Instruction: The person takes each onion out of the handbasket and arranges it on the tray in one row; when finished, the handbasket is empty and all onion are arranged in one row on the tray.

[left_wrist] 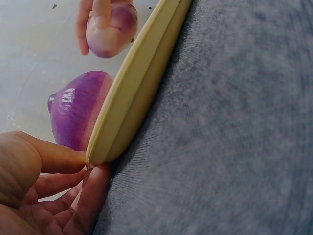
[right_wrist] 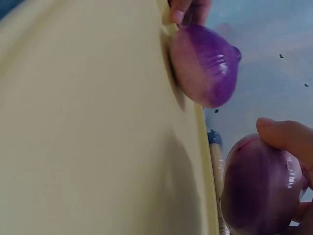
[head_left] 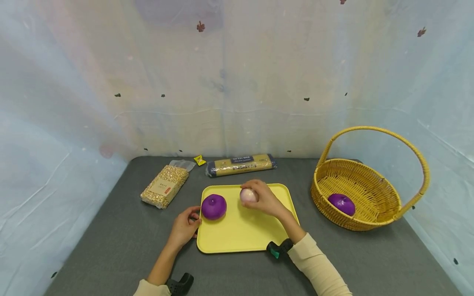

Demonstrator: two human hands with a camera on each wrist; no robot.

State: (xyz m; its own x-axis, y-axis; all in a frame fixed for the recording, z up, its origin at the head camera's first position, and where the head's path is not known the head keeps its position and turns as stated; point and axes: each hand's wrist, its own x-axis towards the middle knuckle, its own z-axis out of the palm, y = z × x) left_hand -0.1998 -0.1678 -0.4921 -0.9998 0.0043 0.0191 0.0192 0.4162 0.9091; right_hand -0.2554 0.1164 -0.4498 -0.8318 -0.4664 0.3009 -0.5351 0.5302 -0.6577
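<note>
On the grey table lies a yellow tray. My left hand pinches its left rim, the thumb on top and the fingers under the tray's edge. A dark purple onion sits on the tray just by that hand; it also shows in the left wrist view and the right wrist view. My right hand grips a paler pink-purple onion just above the tray's far half; it appears close up, and at the top of the left wrist view.
A woven yellow basket with a handle stands at the right, another purple onion in it. Behind the tray lie a spaghetti pack, a bag of grain and a small yellow wrapper. Pale cloth walls surround the table.
</note>
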